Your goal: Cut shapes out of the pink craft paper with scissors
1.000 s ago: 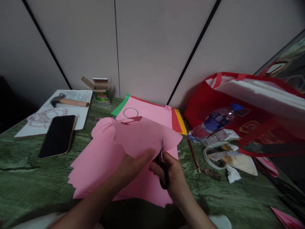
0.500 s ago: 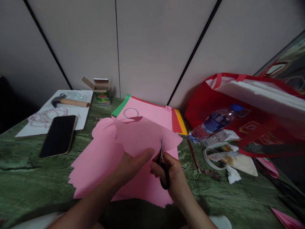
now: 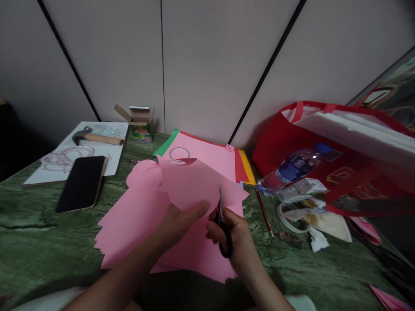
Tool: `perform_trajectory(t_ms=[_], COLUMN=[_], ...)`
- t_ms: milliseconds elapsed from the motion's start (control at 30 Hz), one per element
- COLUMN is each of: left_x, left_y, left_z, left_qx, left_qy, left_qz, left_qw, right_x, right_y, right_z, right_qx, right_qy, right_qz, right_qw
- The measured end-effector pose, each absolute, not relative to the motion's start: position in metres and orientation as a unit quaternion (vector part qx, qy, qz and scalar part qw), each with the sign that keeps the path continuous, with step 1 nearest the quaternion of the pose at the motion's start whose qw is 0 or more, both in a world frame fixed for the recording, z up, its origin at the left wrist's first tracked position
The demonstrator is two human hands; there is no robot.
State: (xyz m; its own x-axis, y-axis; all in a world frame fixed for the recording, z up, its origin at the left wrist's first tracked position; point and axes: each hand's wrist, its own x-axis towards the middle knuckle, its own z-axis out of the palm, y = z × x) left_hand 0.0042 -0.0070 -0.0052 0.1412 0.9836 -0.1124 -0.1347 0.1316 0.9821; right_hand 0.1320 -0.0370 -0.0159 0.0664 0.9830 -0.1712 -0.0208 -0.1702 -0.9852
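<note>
A piece of pink paper (image 3: 191, 181) with a cut, uneven outline is held up over a pile of pink sheets (image 3: 136, 229). My left hand (image 3: 184, 218) grips its lower edge, thumb on top and the other fingers hidden beneath. In my right hand (image 3: 231, 235) are black-handled scissors (image 3: 226, 242), my fingers wrapped round the loops. Their blades point away from me and lie at the paper's right part, where they look nearly closed. Behind the held piece, a thin ring (image 3: 179, 148) rests on more pink paper.
Left: a phone (image 3: 82, 183), a hammer (image 3: 106, 139) and clear beaded strands (image 3: 55, 160) by a white board; behind, a small open box (image 3: 142, 133). Right: a pencil (image 3: 265, 214), a tape roll (image 3: 285, 222), a plastic bottle (image 3: 292, 168) and a red bag (image 3: 275, 134). A wall panel (image 3: 201, 65) stands behind.
The view has shifted very slightly. Both hands, the scissors and the held pink paper stay in nearly the same place.
</note>
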Motion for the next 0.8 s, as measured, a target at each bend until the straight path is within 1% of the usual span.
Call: perform_trajectory(t_ms=[200,533,800], left_x=[0.005,0.004,0.003], left_y=[-0.006,-0.004,-0.001], left_z=[-0.004,-0.010,-0.017], left_qx=[0.461,0.434,0.406], left_qy=[0.450,0.392,0.402], left_qz=[0.479,0.487,0.526], left_qw=[0.596,0.649,0.631], right_x=[0.132,0.131,0.131], right_y=[-0.039,-0.037,-0.038], right_z=[-0.016,-0.016,-0.015], right_qx=[-0.547,-0.552,-0.550], right_qy=[-0.436,-0.432,-0.429], right_qz=[0.532,0.529,0.534], right_qw=[0.477,0.479,0.478])
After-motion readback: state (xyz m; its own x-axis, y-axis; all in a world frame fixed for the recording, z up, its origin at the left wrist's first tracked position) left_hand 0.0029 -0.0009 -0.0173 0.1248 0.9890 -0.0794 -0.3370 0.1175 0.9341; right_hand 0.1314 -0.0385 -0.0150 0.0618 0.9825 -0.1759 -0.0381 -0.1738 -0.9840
